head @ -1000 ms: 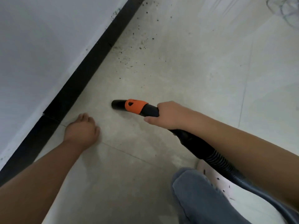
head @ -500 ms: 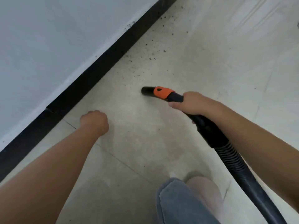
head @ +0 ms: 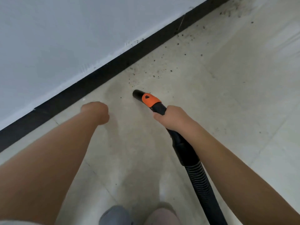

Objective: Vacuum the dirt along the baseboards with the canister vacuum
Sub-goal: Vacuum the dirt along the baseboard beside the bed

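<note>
My right hand (head: 172, 120) grips the black vacuum wand just behind its orange collar (head: 150, 99). The open nozzle tip (head: 136, 93) sits low over the pale tiled floor, a short way out from the black baseboard (head: 97, 78). Dark dirt specks (head: 146, 73) lie scattered just beyond the nozzle and continue along the baseboard toward the upper right (head: 230, 13). The ribbed black hose (head: 201, 184) trails back past my right forearm. My left hand (head: 96, 112) is curled into a fist low over the floor left of the nozzle, holding nothing.
A white wall (head: 65, 38) rises above the baseboard on the left. My knee in grey fabric (head: 113, 215) shows at the bottom edge. Pale floor tiles (head: 243, 95) stretch to the right.
I have moved forward along the wall. The nozzle has advanced to the edge of the dirt patch. My left hand has gone from flat on the floor to a curled fist.
</note>
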